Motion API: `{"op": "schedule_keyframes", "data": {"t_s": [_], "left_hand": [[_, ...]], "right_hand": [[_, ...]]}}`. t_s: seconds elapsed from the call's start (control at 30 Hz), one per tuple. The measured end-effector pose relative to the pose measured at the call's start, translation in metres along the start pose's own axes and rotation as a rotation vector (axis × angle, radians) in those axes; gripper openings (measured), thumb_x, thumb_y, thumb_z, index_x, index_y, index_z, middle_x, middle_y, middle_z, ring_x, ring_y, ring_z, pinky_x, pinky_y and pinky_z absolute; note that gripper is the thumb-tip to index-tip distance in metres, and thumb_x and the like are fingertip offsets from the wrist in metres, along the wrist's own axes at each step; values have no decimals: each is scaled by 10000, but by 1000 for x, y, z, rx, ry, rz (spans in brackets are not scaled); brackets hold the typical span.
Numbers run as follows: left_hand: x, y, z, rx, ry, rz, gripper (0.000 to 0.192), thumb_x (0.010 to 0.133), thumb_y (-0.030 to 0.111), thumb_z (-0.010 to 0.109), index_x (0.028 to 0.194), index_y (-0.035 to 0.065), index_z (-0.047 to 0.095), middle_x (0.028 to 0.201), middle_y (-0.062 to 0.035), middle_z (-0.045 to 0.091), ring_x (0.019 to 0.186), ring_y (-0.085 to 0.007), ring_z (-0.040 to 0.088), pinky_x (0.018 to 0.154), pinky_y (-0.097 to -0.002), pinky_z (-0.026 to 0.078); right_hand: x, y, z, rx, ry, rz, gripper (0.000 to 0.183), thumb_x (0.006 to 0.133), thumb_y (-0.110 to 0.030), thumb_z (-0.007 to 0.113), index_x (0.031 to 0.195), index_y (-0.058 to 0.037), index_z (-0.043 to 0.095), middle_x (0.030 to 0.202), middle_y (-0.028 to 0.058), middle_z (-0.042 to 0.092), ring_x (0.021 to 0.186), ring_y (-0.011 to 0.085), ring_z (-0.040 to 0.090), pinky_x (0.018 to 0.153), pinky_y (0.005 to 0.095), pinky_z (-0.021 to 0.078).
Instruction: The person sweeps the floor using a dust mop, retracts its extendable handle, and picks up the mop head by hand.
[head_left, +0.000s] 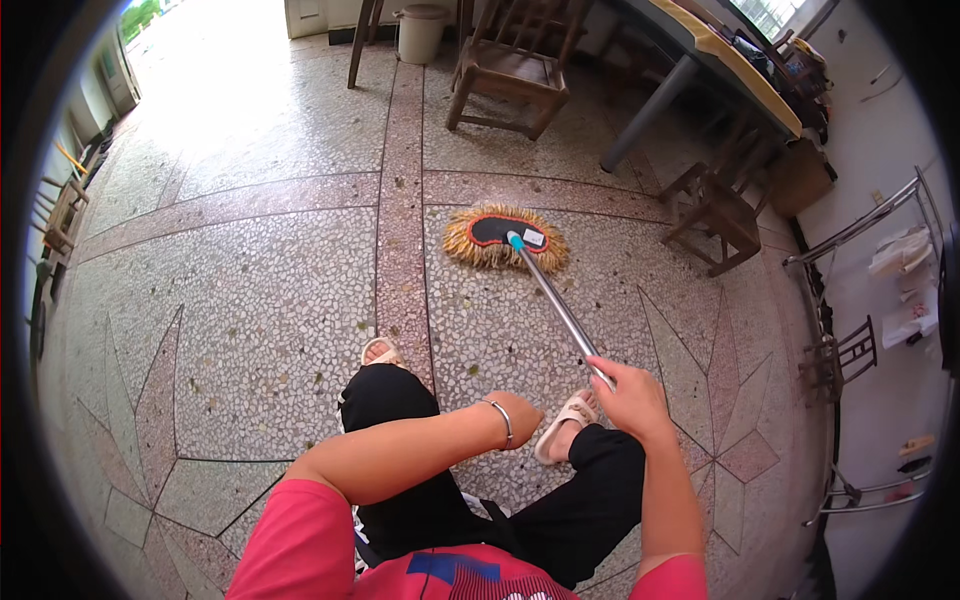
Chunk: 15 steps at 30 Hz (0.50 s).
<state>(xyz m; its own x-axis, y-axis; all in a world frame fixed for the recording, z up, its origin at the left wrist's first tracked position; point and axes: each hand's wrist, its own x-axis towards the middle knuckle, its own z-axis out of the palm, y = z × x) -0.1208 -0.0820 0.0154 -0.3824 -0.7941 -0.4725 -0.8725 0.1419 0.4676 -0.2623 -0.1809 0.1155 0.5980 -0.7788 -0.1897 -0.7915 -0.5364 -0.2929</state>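
A mop head with a yellow-orange fringe (553, 259) and a black, red-edged top lies on the terrazzo floor (300, 285) ahead of me. From its teal joint, a metal mop pole (559, 300) slants down to the right. My right hand (630, 397) is closed around the upper part of this pole. My left hand (519, 416), with a silver bangle at the wrist, is curled in front of my body, left of the right hand. Its palm and most fingers are hidden, and the pole is not seen in it.
Wooden chairs (514, 71) stand ahead and to the right (720, 214), by a table with a thick leg (649, 112). A lidded white bucket (422, 37) is at the back. Metal racks (862, 225) line the right wall. A wooden chair (64, 214) stands at far left.
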Motion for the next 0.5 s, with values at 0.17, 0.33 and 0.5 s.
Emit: {"op": "schedule_keyframes", "data": {"t_s": [0.17,0.33,0.5], "left_hand": [[25,-13,15,31,-28,4,425,838,276,544,1225,112,480,949,-151,644,890,-314,620,712,-422,493],[-2,-1,8,40,-9,-7,432,841,276,539,1234,110,473,925,-151,645,871,-319,622,701,-431,491],[-25,16,5,23,19,85,458,843,298,538,1253,110,456,888,-155,642,823,-322,629,668,-435,492]], "right_hand": [[27,24,48,-40,86,-21,302,821,-295,540,1109,-242,613,748,174,630,740,348,611,674,435,476],[-54,24,-6,-67,-4,76,280,808,-267,551,1071,-228,641,704,171,615,688,338,606,635,418,464],[-144,18,-73,-105,-5,185,238,783,-231,582,1004,-218,669,594,159,585,576,329,594,528,415,456]]}}
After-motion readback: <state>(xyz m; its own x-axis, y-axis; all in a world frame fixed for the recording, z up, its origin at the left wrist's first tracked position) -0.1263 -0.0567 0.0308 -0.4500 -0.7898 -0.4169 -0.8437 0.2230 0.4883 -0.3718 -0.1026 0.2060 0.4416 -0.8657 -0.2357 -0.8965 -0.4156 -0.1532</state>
